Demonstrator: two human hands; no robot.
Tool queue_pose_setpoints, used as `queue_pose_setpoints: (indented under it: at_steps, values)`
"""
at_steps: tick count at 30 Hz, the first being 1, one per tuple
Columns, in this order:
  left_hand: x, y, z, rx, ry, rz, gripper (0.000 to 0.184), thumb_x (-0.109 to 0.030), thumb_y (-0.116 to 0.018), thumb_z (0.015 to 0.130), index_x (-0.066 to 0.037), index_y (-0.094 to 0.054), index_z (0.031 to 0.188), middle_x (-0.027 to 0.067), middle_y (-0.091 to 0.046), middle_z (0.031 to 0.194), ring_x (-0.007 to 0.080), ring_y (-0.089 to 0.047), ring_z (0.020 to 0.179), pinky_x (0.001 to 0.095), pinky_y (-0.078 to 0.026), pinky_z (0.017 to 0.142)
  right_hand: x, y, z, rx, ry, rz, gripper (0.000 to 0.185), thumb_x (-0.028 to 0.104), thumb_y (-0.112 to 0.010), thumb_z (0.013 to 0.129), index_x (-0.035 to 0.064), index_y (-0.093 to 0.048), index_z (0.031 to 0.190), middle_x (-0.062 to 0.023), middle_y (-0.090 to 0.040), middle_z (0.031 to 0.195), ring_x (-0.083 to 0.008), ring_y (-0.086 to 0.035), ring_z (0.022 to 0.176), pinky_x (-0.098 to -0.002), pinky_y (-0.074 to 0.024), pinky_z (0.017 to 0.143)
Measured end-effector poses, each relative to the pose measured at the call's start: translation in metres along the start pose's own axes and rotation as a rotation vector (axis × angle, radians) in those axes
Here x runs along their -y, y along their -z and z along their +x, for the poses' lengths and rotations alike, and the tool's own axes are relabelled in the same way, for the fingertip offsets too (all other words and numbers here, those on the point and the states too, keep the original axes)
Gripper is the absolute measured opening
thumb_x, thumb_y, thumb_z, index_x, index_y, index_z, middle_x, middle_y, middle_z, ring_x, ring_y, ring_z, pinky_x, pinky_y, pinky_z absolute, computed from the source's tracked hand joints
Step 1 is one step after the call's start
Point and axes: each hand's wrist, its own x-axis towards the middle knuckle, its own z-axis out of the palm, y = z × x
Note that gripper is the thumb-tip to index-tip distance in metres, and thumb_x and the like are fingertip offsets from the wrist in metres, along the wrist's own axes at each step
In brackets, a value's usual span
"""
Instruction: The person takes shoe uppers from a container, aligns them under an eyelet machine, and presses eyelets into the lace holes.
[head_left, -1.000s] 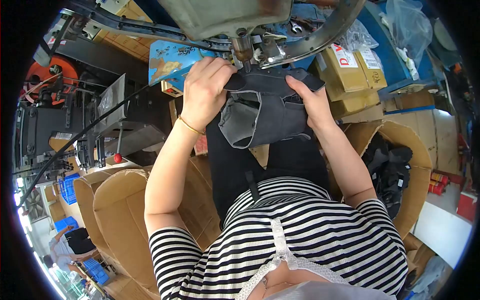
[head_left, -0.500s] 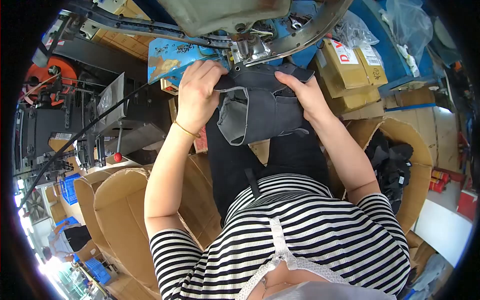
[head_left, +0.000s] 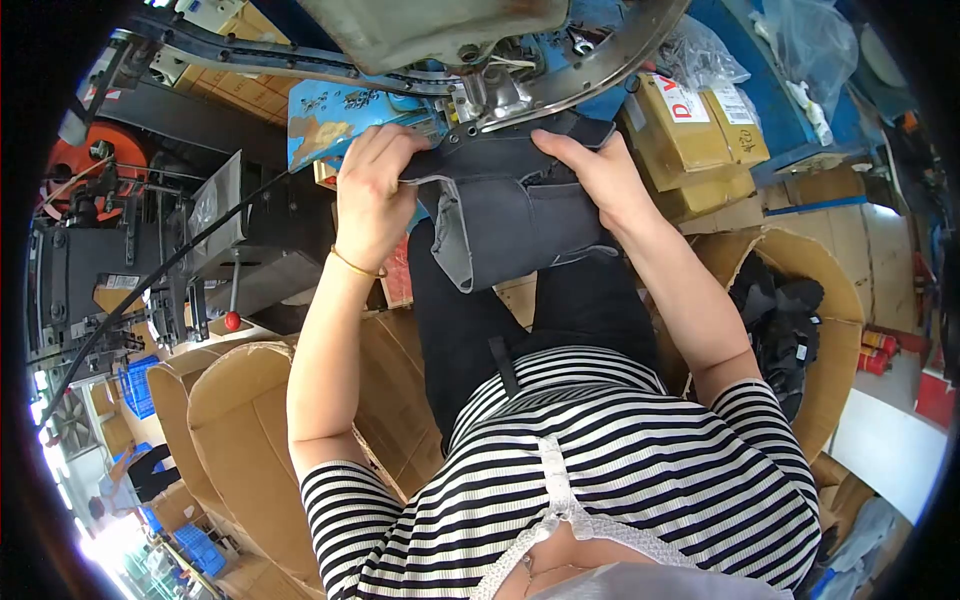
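A dark grey fabric piece point(head_left: 515, 215) with stitched seams and a lighter lining hangs between my hands, above my lap. My left hand point(head_left: 375, 190) pinches its upper left corner, fingers closed. At the upper right, my right hand point(head_left: 600, 175) grips the fabric, thumb lying on top. The fabric's top edge lies under the metal head of a machine point(head_left: 500, 95), where small metal eyelets show along the edge. Folds hide part of the fabric's inside.
An open carton point(head_left: 835, 330) of dark pieces stands at the right, large cardboard flaps point(head_left: 240, 420) at the left. Taped boxes point(head_left: 690, 140) sit beside the machine. A black machine with a red-knobbed lever point(head_left: 232, 320) is at far left. Another person point(head_left: 120, 490) is at lower left.
Both hands have moved left with the fabric, sliding its top edge along under the machine head. The fabric's open side has turned and shows less lining.
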Motion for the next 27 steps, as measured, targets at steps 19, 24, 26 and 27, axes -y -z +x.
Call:
queue_pose_setpoints:
  at_steps: [19, 24, 26, 27]
  values:
    - [0.004, -0.008, -0.012, -0.003, 0.077, -0.049, 0.033, 0.013, -0.057, 0.057, -0.003, -0.058, 0.085, 0.0087, -0.059, 0.085, 0.0305, -0.055, 0.084, 0.0383, -0.044, 0.075, -0.015, 0.014, -0.003, 0.051, -0.074, 0.077, 0.025, 0.019, -0.067, 0.087, -0.0009, -0.068, 0.102, -0.0044, -0.069, 0.093, -0.0111, -0.064, 0.081, -0.0256, -0.0502, 0.073]
    - [0.001, -0.004, -0.01, -0.019, 0.113, -0.072, 0.034, 0.014, -0.059, 0.057, -0.003, -0.059, 0.086, 0.0091, -0.06, 0.086, 0.0312, -0.056, 0.085, 0.0382, -0.045, 0.076, -0.01, 0.008, -0.001, 0.034, 0.008, 0.0, 0.025, 0.018, -0.067, 0.088, -0.0015, -0.068, 0.104, -0.0044, -0.069, 0.093, -0.0105, -0.063, 0.079, -0.0242, -0.0499, 0.071]
    - [0.003, -0.002, -0.012, -0.021, 0.132, -0.078, 0.035, 0.015, -0.06, 0.056, -0.002, -0.059, 0.087, 0.0093, -0.06, 0.086, 0.0316, -0.057, 0.086, 0.038, -0.045, 0.077, -0.007, 0.003, 0.001, 0.037, 0.029, -0.053, 0.024, 0.017, -0.067, 0.088, -0.0017, -0.068, 0.103, -0.0044, -0.069, 0.093, -0.01, -0.063, 0.08, -0.0241, -0.0496, 0.071]
    - [0.006, -0.001, -0.015, -0.021, 0.139, -0.074, 0.035, 0.015, -0.061, 0.056, -0.002, -0.06, 0.087, 0.0094, -0.06, 0.086, 0.0319, -0.057, 0.086, 0.0379, -0.046, 0.077, -0.006, 0.001, 0.002, 0.039, 0.038, -0.079, 0.024, 0.017, -0.067, 0.088, -0.0018, -0.068, 0.102, -0.0044, -0.069, 0.093, -0.0098, -0.063, 0.08, -0.024, -0.0494, 0.071]
